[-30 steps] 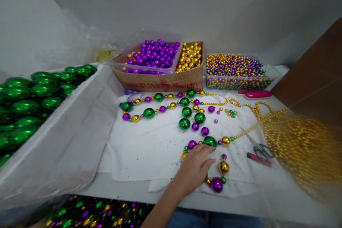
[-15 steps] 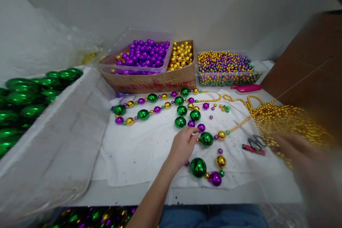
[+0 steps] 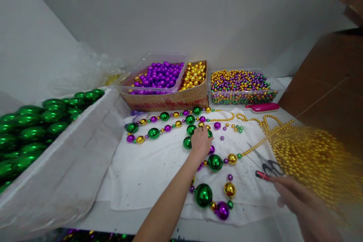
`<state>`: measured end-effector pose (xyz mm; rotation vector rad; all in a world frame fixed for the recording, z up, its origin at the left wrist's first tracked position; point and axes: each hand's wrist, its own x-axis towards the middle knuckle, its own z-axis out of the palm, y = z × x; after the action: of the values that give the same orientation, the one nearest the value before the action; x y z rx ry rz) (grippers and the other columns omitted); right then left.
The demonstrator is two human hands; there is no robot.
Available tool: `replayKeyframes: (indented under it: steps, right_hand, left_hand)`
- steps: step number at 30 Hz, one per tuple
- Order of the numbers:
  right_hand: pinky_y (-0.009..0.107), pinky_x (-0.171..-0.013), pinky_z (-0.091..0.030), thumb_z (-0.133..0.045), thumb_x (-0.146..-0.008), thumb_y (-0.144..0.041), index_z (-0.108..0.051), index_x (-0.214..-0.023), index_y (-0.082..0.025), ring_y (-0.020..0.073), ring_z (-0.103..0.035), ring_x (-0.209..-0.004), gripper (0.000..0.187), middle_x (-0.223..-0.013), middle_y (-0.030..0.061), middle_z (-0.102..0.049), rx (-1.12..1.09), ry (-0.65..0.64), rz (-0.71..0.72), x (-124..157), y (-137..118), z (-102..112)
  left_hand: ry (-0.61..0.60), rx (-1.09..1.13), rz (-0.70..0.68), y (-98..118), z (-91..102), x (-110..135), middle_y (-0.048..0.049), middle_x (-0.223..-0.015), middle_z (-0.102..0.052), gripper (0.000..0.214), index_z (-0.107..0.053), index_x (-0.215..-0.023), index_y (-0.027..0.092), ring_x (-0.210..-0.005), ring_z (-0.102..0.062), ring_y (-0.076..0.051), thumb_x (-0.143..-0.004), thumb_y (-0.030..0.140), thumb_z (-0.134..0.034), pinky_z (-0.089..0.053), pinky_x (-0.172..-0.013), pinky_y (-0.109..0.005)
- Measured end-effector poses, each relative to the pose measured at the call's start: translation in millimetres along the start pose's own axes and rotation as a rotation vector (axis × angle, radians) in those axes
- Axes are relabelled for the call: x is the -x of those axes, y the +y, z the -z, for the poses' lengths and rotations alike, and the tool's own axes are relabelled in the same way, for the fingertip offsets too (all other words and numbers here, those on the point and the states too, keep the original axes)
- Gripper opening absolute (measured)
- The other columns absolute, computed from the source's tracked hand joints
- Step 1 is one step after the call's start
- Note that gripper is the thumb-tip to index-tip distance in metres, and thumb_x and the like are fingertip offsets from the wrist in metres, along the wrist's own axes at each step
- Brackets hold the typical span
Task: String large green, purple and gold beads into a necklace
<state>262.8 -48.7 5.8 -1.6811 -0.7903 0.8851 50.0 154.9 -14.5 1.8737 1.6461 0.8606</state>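
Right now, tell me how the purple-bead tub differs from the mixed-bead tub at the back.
The purple-bead tub holds bigger beads, nearly all purple; the mixed-bead tub holds small gold, purple and green ones. The purple-bead tub sits in a cardboard box; the mixed-bead tub stands directly on the table. Both are clear plastic.

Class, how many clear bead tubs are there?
2: the clear plastic tub of purple beads sits in the brown cardboard box; the clear plastic tub of mixed small beads stands right of it.
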Motion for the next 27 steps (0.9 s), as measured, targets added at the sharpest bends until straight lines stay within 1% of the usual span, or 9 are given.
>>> replayKeyframes:
  steps: [2,4,7,9,12,15,19,23,27]
  right_hand:
    - [0.024,-0.045,-0.044,-0.071,-0.062,-0.05,-0.076,-0.081,-0.021,0.0134,-0.055,-0.054,0.035,-0.092,0.0071,-0.068,-0.012,-0.054,0.009,0.6,2.4,-8.4]
    - [0.024,-0.049,-0.046,-0.07,-0.064,-0.05,-0.076,-0.083,-0.021,0.0126,-0.054,-0.054,0.035,-0.093,0.0068,-0.067,-0.011,-0.067,0.023,1.7,3.4,-15.3]
    - [0.024,-0.05,-0.047,-0.069,-0.066,-0.051,-0.076,-0.085,-0.021,0.0124,-0.054,-0.055,0.036,-0.097,0.007,-0.066,-0.001,-0.069,0.025,4.6,5.1,-20.7]
    - [0.024,-0.051,-0.046,-0.068,-0.068,-0.051,-0.075,-0.087,-0.021,0.0128,-0.055,-0.057,0.036,-0.104,0.007,-0.065,-0.001,-0.063,0.009,7.4,7.4,-21.5]
    - [0.025,-0.051,-0.045,-0.067,-0.07,-0.05,-0.074,-0.09,-0.02,0.0133,-0.055,-0.056,0.036,-0.103,0.0062,-0.065,0.0,-0.073,-0.027,13.5,10.5,-21.1]
    - [0.025,-0.051,-0.043,-0.065,-0.074,-0.048,-0.072,-0.091,-0.021,0.0143,-0.053,-0.055,0.033,-0.078,0.0029,-0.064,0.035,-0.071,-0.011,20.4,9.0,-20.0]
    - [0.023,-0.053,-0.044,-0.065,-0.074,-0.05,-0.072,-0.087,-0.021,0.0154,-0.053,-0.058,0.033,-0.06,0.0006,-0.057,0.098,-0.107,0.033,23.9,1.2,-17.0]
    - [0.022,-0.054,-0.044,-0.065,-0.074,-0.048,-0.072,-0.088,-0.021,0.0156,-0.055,-0.063,0.031,-0.064,0.0013,-0.056,0.088,-0.092,0.06,22.5,-4.2,-17.2]
    - [0.022,-0.055,-0.047,-0.064,-0.076,-0.046,-0.072,-0.088,-0.021,0.0131,-0.053,-0.059,0.029,-0.072,0.002,-0.058,0.074,-0.122,0.114,26.7,-7.1,-26.0]
  left_hand:
    - [-0.014,0.113,0.031,-4.7,-2.2,-3.4,-0.0132,-0.114,-0.057,0.036,-0.058,-0.1,0.016,-0.118,-0.045,-0.032,-0.067,0.012,-0.071,-0.032,-0.102,-0.047]
    - [-0.046,0.269,0.068,-8.7,1.4,-1.0,-0.0114,-0.114,-0.058,0.033,-0.058,-0.104,0.017,-0.11,-0.053,-0.027,-0.073,0.023,-0.069,-0.041,-0.095,-0.042]
    - [-0.124,0.505,0.132,-11.3,12.8,11.6,-0.0109,-0.109,-0.061,0.035,-0.054,-0.111,0.017,-0.09,-0.063,-0.021,-0.085,0.041,-0.053,-0.052,-0.075,-0.035]
    - [-0.181,0.691,0.189,-11.1,20.3,21.9,-0.0112,-0.103,-0.064,0.036,-0.055,-0.108,0.016,-0.083,-0.065,-0.019,-0.088,0.044,-0.047,-0.053,-0.069,-0.032]
    - [-0.276,1.179,0.408,-9.9,26.8,32.9,-0.0109,-0.089,-0.067,0.03,-0.06,-0.095,0.012,-0.076,-0.065,-0.017,-0.085,0.04,-0.054,-0.051,-0.066,-0.026]
    - [-0.335,1.517,0.605,-8.5,29.1,37.7,-0.0115,-0.084,-0.067,0.025,-0.062,-0.092,0.01,-0.074,-0.065,-0.017,-0.084,0.034,-0.056,-0.051,-0.064,-0.025]
    - [-0.318,1.594,0.6,-5.4,37.7,39.5,-0.0122,-0.089,-0.068,0.022,-0.061,-0.095,0.011,-0.086,-0.067,-0.022,-0.087,0.03,-0.052,-0.053,-0.071,-0.029]
    - [-0.224,1.601,0.518,-1.8,54.3,40.7,-0.0096,-0.092,-0.068,0.02,-0.06,-0.097,0.014,-0.085,-0.068,-0.022,-0.09,0.028,-0.049,-0.054,-0.071,-0.029]
    - [-0.233,1.602,0.53,-1.6,58.9,45.8,-0.01,-0.091,-0.068,0.02,-0.06,-0.097,0.013,-0.085,-0.068,-0.021,-0.091,0.028,-0.048,-0.055,-0.074,-0.03]
